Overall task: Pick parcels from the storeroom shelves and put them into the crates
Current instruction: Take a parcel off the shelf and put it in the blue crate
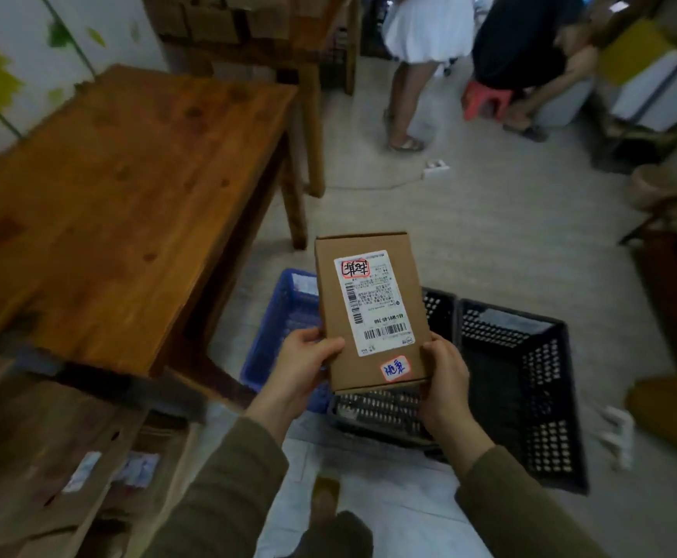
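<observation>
A flat brown cardboard parcel (405, 275) with a white shipping label and two small stickers is held up in the middle of the head view. My left hand (302, 366) grips its lower left edge, thumb on the front. My right hand (445, 374) grips its lower right corner. Below the parcel on the floor stand a blue crate (284, 316) on the left and two black perforated crates, one (381, 408) directly under the parcel and one (530, 380) to the right.
A wooden table (119, 203) fills the left. Shelves with cardboard boxes (67, 469) are at lower left. Two people (429, 30) are at the far end of the grey floor, one on a red stool (485, 98). Shelving (658, 94) lines the right.
</observation>
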Demonstrator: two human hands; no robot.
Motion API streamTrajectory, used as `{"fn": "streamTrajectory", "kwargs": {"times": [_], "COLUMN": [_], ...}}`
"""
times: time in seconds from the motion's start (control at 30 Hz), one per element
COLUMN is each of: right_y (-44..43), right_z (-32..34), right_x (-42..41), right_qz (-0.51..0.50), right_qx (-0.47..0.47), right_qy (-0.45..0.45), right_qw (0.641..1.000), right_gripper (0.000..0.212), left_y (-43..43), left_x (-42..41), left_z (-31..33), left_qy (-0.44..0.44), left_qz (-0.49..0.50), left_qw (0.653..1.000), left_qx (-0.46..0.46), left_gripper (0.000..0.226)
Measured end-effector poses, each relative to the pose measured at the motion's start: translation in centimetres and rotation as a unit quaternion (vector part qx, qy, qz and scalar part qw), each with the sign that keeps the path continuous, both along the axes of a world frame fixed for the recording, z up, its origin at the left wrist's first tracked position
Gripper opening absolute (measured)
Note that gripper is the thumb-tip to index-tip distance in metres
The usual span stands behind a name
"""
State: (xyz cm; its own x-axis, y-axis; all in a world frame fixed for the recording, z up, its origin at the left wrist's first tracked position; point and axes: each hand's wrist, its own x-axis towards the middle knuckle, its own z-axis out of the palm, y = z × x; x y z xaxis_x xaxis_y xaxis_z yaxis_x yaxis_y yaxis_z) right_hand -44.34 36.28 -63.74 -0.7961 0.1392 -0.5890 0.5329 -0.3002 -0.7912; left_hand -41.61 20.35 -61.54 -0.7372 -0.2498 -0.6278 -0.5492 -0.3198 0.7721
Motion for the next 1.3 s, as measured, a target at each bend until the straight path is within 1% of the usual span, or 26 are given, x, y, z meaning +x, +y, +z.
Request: {"fn": "streamTrajectory", "kwargs": {"times": [0.07, 0.13, 0.2, 0.27, 0.33, 0.4, 0.43, 0.5, 0.57, 0.7, 0.77, 0.87, 1.03, 1.13, 1.3], "right_y": [0.6, 1.2, 1.9, 2.7, 3.6, 4.6, 5.1, 6.0, 6.6, 6.6, 6.2, 5.1, 2.8, 1.0, -3.6], "right_z": [-1.9, -4.2, -7.0, -10.2, -13.6, -17.4, -19.7, -24.4, -28.8, -35.7, -37.5, -38.2, -37.3, -36.3, -35.6], "right_x": [-2.1, -4.3, -6.6, -8.6, -10.5, -12.4, -13.5, -15.5, -17.0, -18.5, -18.5, -18.2, -18.7, -19.2, -19.5], "right_qz": [-0.022, -0.033, -0.034, -0.021, 0.023, 0.077, 0.102, 0.137, 0.155, 0.164, 0.172, 0.179, 0.174, 0.158, 0.143], "right_qx": [0.004, 0.014, 0.031, 0.045, 0.069, 0.096, 0.102, 0.108, 0.103, 0.115, 0.120, 0.123, 0.124, 0.117, 0.139], "right_qy": [-0.024, -0.050, -0.077, -0.105, -0.130, -0.152, -0.158, -0.174, -0.188, -0.204, -0.214, -0.226, -0.235, -0.233, -0.213], "right_qw": [0.999, 0.998, 0.996, 0.993, 0.989, 0.981, 0.977, 0.969, 0.964, 0.958, 0.954, 0.950, 0.948, 0.953, 0.957], "right_gripper": [0.026, 0.024, 0.024, 0.021, 0.026, 0.036, 0.038, 0.035, 0.031, 0.030, 0.031, 0.032, 0.031, 0.032, 0.034], "left_y": [0.5, 1.3, 2.1, 2.9, 3.8, 4.6, 5.0, 5.7, 6.4, 7.2, 7.1, 5.9, 3.7, 2.0, -2.3], "left_x": [-3.0, -5.7, -8.2, -10.5, -12.7, -14.5, -15.3, -16.6, -17.6, -18.7, -18.8, -18.5, -18.9, -19.5, -19.9], "left_z": [-2.6, -5.0, -7.7, -10.8, -14.7, -19.3, -21.8, -26.9, -31.3, -37.2, -38.5, -39.4, -39.0, -38.5, -38.9], "left_qy": [-0.024, -0.043, -0.080, -0.119, -0.157, -0.208, -0.229, -0.256, -0.274, -0.293, -0.292, -0.291, -0.286, -0.284, -0.271], "left_qz": [-0.023, -0.056, -0.085, -0.094, -0.058, -0.004, 0.019, 0.044, 0.055, 0.084, 0.097, 0.111, 0.107, 0.118, 0.118], "left_qw": [0.999, 0.997, 0.992, 0.986, 0.982, 0.974, 0.968, 0.958, 0.949, 0.940, 0.940, 0.938, 0.940, 0.937, 0.942], "left_qx": [-0.003, 0.005, 0.039, 0.071, 0.087, 0.092, 0.100, 0.124, 0.147, 0.150, 0.149, 0.154, 0.153, 0.168, 0.161], "left_gripper": [0.034, 0.029, 0.037, 0.045, 0.047, 0.042, 0.038, 0.033, 0.035, 0.033, 0.035, 0.038, 0.038, 0.037, 0.035]}}
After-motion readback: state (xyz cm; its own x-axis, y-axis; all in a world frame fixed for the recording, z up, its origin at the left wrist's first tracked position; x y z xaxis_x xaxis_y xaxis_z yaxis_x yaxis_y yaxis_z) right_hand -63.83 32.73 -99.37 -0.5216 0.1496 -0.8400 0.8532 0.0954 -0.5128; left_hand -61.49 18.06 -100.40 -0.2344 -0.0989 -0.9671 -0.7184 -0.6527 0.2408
